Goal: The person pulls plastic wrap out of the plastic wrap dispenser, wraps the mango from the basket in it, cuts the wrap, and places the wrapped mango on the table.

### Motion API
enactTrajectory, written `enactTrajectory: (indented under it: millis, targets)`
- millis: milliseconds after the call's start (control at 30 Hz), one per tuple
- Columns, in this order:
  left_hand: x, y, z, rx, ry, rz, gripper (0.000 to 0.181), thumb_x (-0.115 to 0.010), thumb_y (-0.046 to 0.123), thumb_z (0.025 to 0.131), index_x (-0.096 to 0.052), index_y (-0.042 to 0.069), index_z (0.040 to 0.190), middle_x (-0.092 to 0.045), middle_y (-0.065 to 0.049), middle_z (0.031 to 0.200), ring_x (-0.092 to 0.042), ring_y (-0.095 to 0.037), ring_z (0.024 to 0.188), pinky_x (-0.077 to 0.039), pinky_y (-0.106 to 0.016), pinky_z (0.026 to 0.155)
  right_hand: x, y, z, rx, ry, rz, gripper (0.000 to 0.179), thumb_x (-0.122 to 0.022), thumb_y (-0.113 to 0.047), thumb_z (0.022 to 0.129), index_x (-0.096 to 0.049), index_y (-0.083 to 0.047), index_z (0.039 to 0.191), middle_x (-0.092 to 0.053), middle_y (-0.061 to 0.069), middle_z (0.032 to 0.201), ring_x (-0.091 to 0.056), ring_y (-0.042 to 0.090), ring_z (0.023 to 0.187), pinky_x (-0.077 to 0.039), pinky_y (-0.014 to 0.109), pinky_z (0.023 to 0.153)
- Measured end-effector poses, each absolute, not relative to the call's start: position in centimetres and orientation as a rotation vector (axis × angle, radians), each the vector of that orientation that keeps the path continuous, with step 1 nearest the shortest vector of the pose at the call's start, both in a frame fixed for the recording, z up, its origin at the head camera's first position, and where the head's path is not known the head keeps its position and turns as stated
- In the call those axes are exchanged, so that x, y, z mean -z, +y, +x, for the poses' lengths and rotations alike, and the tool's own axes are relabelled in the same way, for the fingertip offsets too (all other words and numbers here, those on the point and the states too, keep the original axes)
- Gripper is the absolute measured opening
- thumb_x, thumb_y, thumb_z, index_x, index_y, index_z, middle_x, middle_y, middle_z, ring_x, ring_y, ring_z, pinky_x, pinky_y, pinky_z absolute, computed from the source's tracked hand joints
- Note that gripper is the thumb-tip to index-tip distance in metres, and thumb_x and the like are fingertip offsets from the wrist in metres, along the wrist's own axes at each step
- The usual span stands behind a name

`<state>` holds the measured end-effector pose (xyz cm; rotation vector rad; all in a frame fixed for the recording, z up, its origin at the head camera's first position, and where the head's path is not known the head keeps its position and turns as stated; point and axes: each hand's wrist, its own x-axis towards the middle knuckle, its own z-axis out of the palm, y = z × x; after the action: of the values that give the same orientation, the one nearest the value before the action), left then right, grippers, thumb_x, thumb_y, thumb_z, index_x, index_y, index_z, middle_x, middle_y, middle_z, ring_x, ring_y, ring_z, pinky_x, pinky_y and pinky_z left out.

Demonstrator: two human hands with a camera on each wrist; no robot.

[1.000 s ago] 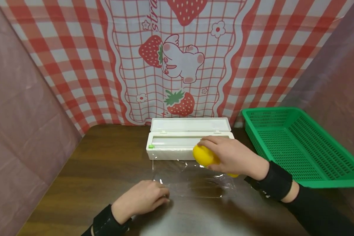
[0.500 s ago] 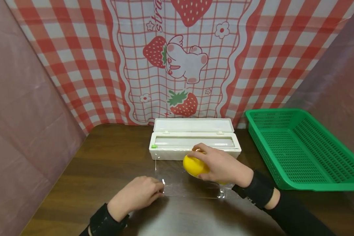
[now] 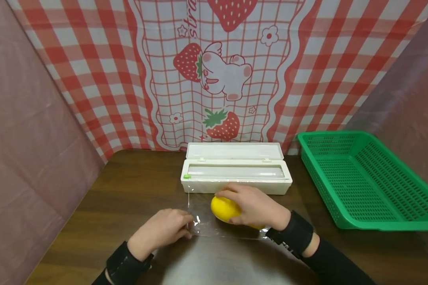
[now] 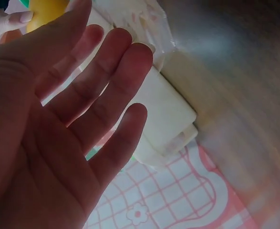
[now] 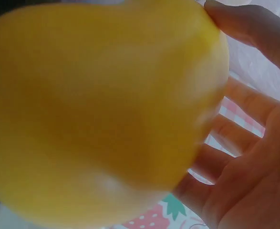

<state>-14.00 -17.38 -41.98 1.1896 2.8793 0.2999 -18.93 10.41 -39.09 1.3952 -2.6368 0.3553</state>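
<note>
Gripped in the right hand, a smooth yellow object, rounded at its visible end, fingers over the top and thumb low on the near side. Directly over a clear film; resting on it or held just above, impossible to tell. In the right wrist view, that same yellow surface across most of the picture, thumb tip against its edge, fingers round behind.

At the film's left edge, well apart from the box, the left hand, fingers loosely extended and parted in the left wrist view. Touching the film or merely beside it, cannot tell. Around both wrists, black bands, with a dark sleeve behind the right one.

Beyond the hands, at the film's far side, a long white box, lid raised at the back, pale roll inside, small green slider at the left end. Just beside it to the right, a perforated green basket. Beneath box and film, a brown wood-grained counter. Behind, a red-and-white checked cloth with printed strawberries; pinkish fabric along both sides.
</note>
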Motion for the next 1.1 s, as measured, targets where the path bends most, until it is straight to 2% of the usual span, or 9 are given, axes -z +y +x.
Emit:
enactTrajectory:
  millis: [500,767,1100]
  targets:
    - [42.5,-17.1,-14.3,-0.282,2.804,1.099,0.014,-0.068,0.031,0.081,-0.062,0.020,0.084,-0.049,0.015,0.071,-0.045,-0.003,0.061,-0.042,-0.021,0.058,40.8,9.4,-18.8,-0.455,-2.728,1.391,0.059,-0.072,-0.044,0.070,-0.054,-0.025,0.124,-0.048,-0.008,0.122,-0.049,0.009,0.101,-0.042,0.030,0.086]
    - [42.9,-17.1,-14.3,-0.242,2.837,1.150,0.010,-0.071,0.027,0.078,-0.062,0.022,0.079,-0.050,0.015,0.072,-0.045,-0.003,0.062,-0.043,-0.023,0.058,41.4,9.2,-18.7,-0.485,-2.751,1.436,0.058,-0.071,-0.041,0.071,-0.054,-0.023,0.124,-0.047,-0.008,0.121,-0.050,0.010,0.098,-0.043,0.030,0.084]
    - [43.3,-17.0,-14.4,-0.220,2.846,1.132,0.010,-0.070,0.019,0.078,-0.062,0.022,0.075,-0.049,0.015,0.070,-0.045,-0.004,0.061,-0.042,-0.022,0.057,41.7,8.9,-18.8,-0.539,-2.769,1.478,0.057,-0.071,-0.035,0.074,-0.050,-0.021,0.126,-0.043,-0.008,0.123,-0.049,0.008,0.098,-0.041,0.027,0.087]
